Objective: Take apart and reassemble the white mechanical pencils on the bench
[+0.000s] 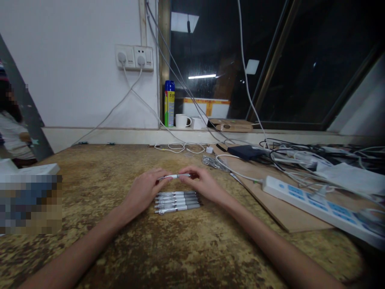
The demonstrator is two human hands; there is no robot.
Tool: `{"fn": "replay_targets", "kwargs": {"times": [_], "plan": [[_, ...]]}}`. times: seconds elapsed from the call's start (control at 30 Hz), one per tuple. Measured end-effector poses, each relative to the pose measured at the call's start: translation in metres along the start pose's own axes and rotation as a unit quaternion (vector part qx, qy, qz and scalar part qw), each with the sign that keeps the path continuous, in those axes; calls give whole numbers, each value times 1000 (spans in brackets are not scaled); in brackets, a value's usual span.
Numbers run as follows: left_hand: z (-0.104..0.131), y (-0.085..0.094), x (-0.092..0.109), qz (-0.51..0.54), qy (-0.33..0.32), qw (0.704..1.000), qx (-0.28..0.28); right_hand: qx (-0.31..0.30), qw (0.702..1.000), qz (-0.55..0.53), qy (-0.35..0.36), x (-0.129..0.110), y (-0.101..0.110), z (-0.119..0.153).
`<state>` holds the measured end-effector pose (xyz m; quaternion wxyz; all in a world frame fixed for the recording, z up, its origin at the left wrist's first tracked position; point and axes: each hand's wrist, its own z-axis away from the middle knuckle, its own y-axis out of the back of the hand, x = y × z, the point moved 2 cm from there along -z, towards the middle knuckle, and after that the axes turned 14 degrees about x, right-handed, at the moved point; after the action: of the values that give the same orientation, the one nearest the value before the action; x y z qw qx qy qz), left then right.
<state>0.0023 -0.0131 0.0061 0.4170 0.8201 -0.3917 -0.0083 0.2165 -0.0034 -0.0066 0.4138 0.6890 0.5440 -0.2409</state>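
Observation:
A white and grey pen [173,176] lies level between my two hands, just beyond a row of similar pens. My left hand [147,185] pinches its left end, with thumb and fingers together. At the pen's right end, my right hand [202,182] holds it the same way. Several white and grey pens [177,202] with clear and silvery left ends lie side by side on the worn brown table [168,249], nearer to me than the held pen.
A white power strip [319,204] and a thin board [270,200] lie at the right, with tangled cables behind. A small clear bag [211,161] is beyond my right hand. A spray can [169,104] and white mug [181,121] stand on the sill. A person sits far left.

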Motion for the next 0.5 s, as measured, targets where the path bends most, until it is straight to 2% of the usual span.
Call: {"fn": "replay_targets", "kwargs": {"times": [0.23,0.43,0.5], "plan": [[0,-1,0,-3,3,1000,2,12,1000,-8,24,-4,3,-1],[1,-1,0,-3,-1,1000,-7,-12,1000,-22,-11,-6,-3,2],[1,0,2,1,0,1000,-10,-3,1000,-23,-4,-7,-2,2]]}}
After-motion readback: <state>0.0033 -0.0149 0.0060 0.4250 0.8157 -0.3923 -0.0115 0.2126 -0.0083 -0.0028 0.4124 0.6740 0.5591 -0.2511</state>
